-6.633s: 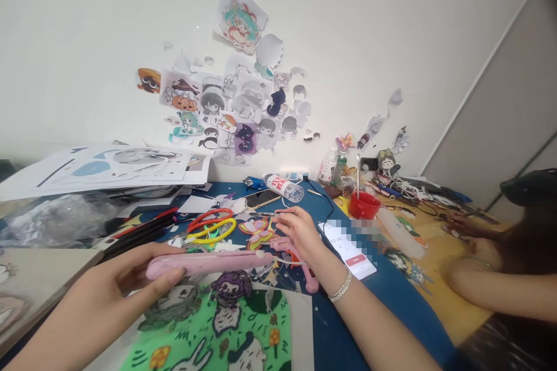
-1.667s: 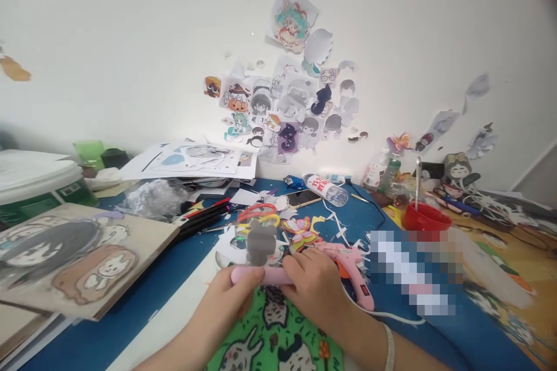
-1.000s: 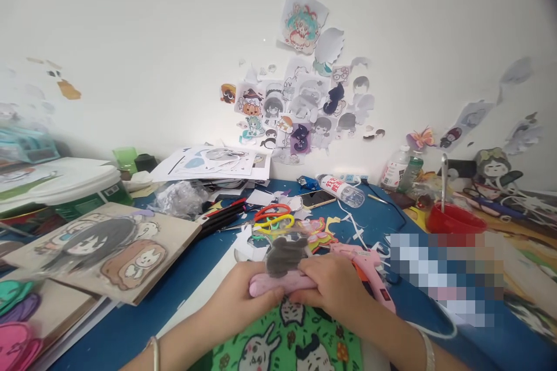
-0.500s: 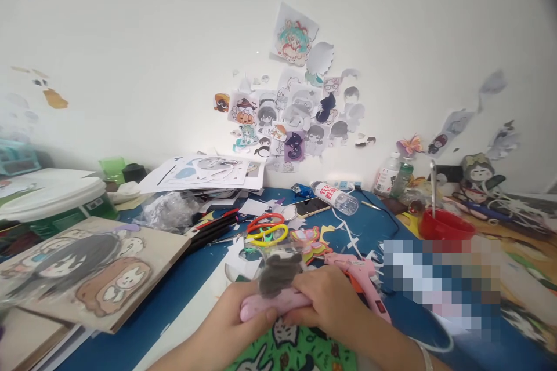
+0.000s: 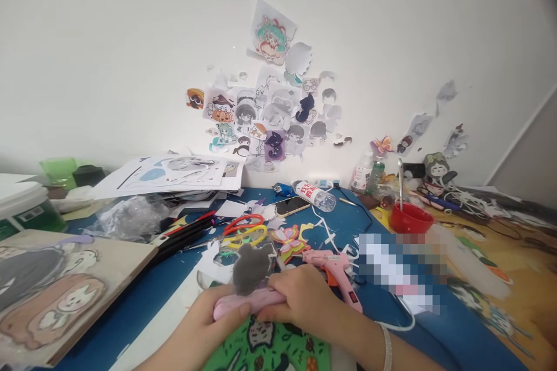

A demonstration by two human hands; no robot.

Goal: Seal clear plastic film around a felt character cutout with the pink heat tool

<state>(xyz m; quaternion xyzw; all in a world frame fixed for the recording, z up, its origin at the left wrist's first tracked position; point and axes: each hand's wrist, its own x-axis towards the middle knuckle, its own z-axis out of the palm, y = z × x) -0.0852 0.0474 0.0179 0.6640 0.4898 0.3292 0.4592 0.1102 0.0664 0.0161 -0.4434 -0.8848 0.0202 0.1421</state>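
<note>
Low in the middle of the view, my left hand (image 5: 204,327) wraps round the near end of a pink bar-shaped tool (image 5: 248,303). My right hand (image 5: 300,301) is closed over its other end. A grey cut-out figure (image 5: 251,266) stands up against the tool between my hands. Under them lies a green sheet with drawn animals (image 5: 270,351). A pink glue gun (image 5: 333,271) lies just right of my right hand, with its white cord trailing off.
Red and yellow scissors (image 5: 241,229), black pens (image 5: 185,233) and paper scraps litter the blue table (image 5: 143,301). A painted board (image 5: 56,295) lies at left, a green bucket (image 5: 26,208) behind it. A water bottle (image 5: 313,194), phone (image 5: 291,205) and red bowl (image 5: 411,217) sit farther back.
My right hand came off the table and closed onto the pink tool beside my left. The grey cut-out now stands at the tool. The view swung left, then back right.
</note>
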